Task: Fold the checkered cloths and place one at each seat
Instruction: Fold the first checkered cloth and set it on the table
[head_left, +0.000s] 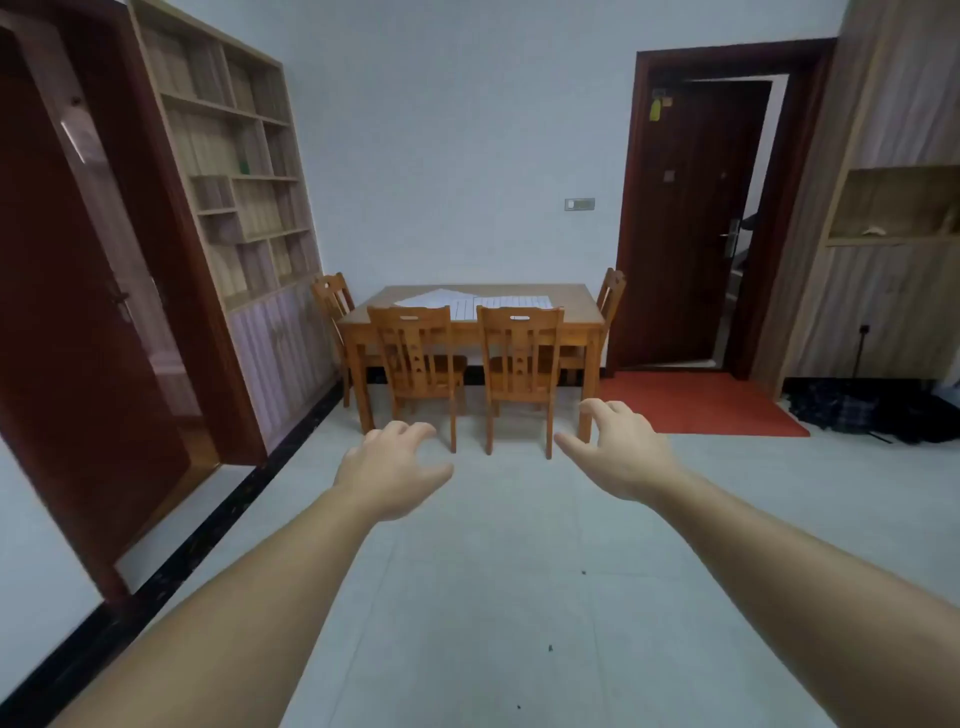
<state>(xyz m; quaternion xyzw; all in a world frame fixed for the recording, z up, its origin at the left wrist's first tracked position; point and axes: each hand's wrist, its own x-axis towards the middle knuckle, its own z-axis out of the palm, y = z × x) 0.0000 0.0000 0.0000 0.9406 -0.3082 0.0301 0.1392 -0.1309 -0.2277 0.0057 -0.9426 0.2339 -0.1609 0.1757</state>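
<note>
Fingers loosely curled on left hand and right hand, gripping nothing, I note. Checkered cloths lie flat on surface, frame centre, behind two chairs, well apart from both hands.

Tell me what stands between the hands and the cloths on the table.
In the head view, pale floor, then two wooden chairs along the table's near side, separate the left hand and right hand from the cloths.
</note>
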